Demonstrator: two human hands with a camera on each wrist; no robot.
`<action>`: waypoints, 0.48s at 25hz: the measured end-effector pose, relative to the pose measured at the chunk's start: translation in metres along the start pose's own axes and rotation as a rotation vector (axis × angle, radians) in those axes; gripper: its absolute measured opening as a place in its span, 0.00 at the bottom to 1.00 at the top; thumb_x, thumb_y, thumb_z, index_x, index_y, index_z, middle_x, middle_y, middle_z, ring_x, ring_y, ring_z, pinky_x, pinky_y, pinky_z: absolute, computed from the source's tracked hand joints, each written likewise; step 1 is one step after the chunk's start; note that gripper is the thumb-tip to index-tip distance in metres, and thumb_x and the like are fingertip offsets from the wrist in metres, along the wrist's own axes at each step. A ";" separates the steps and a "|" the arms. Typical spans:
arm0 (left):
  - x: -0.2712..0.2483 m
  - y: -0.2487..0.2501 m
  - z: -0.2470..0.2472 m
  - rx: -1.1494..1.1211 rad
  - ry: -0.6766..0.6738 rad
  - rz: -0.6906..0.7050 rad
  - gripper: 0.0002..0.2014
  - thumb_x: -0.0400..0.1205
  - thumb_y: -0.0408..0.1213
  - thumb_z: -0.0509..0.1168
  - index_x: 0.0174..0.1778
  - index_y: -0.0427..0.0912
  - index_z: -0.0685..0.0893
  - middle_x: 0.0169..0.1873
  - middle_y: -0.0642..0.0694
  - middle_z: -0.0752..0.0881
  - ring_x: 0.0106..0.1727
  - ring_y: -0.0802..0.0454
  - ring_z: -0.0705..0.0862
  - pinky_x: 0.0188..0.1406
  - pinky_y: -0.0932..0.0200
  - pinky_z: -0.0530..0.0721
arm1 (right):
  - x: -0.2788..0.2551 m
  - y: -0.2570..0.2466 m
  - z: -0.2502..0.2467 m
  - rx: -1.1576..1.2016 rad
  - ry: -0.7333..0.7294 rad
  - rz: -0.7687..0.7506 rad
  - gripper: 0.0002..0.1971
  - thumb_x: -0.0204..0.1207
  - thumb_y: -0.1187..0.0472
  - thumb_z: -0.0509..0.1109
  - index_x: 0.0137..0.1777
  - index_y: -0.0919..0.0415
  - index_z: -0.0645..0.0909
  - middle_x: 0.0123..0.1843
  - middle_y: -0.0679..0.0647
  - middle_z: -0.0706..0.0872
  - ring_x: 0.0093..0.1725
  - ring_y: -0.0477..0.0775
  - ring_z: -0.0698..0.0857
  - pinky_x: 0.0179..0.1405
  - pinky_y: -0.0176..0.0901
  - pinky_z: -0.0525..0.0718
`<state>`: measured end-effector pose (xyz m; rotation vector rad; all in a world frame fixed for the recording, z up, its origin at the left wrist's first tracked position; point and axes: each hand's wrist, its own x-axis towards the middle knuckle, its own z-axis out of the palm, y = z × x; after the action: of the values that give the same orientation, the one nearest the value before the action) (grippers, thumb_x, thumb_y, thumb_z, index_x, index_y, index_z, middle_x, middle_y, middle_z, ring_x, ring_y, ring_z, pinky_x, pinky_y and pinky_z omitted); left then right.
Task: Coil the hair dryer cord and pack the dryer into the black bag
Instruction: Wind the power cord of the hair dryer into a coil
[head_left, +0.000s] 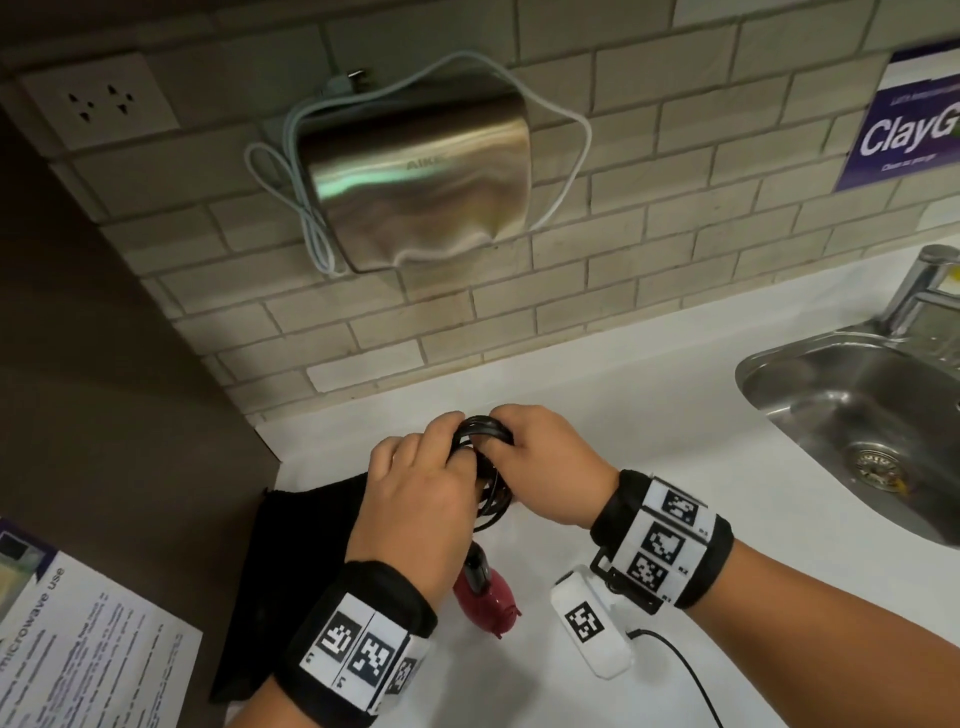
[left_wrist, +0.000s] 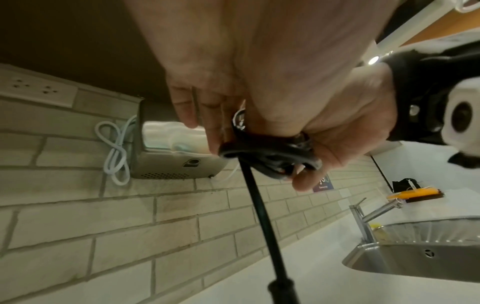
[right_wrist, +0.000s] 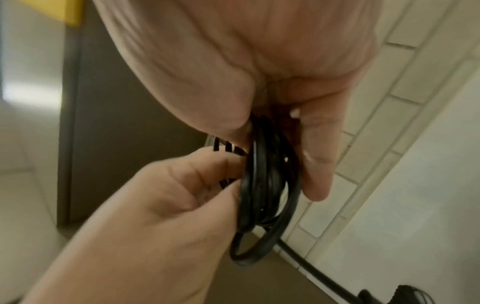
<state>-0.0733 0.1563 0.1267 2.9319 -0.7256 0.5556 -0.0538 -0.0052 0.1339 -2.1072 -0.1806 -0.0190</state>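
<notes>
White countertop (head_left: 649, 415) runs along a tiled wall, with a sink (head_left: 831, 415) at the right. Both hands meet over it: the left hand (head_left: 415, 499) and right hand (head_left: 540, 462) each curl their fingers around the bundled black cord (head_left: 483, 431), pinching its loops together. The red hair dryer (head_left: 485, 597) lies on the counter nearer the person, just beside the black bag (head_left: 291, 561) at the left. If either pinch loosens, the loops will likely spring apart and the coil unravel.
</notes>
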 end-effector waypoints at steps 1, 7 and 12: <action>0.001 -0.002 0.000 -0.011 0.016 0.014 0.12 0.72 0.32 0.81 0.50 0.44 0.93 0.70 0.41 0.86 0.56 0.42 0.90 0.73 0.41 0.79 | 0.002 0.001 -0.002 0.041 0.006 0.011 0.13 0.86 0.58 0.66 0.44 0.65 0.84 0.41 0.64 0.90 0.39 0.62 0.89 0.44 0.61 0.90; 0.003 0.010 -0.013 0.185 0.030 0.027 0.05 0.70 0.28 0.77 0.39 0.39 0.89 0.81 0.30 0.77 0.35 0.42 0.90 0.82 0.22 0.65 | 0.004 0.004 0.002 0.156 0.065 0.056 0.15 0.82 0.59 0.73 0.36 0.68 0.84 0.30 0.60 0.84 0.30 0.52 0.80 0.34 0.57 0.84; 0.007 0.016 -0.018 0.238 -0.009 0.089 0.09 0.70 0.22 0.63 0.38 0.31 0.89 0.50 0.31 0.86 0.33 0.39 0.88 0.75 0.34 0.81 | 0.000 0.005 0.000 0.098 0.052 -0.081 0.07 0.80 0.68 0.68 0.48 0.62 0.89 0.43 0.58 0.93 0.43 0.57 0.90 0.49 0.57 0.90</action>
<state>-0.0810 0.1419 0.1461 3.1322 -0.8502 0.6808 -0.0526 -0.0082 0.1296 -1.9984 -0.2307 -0.1107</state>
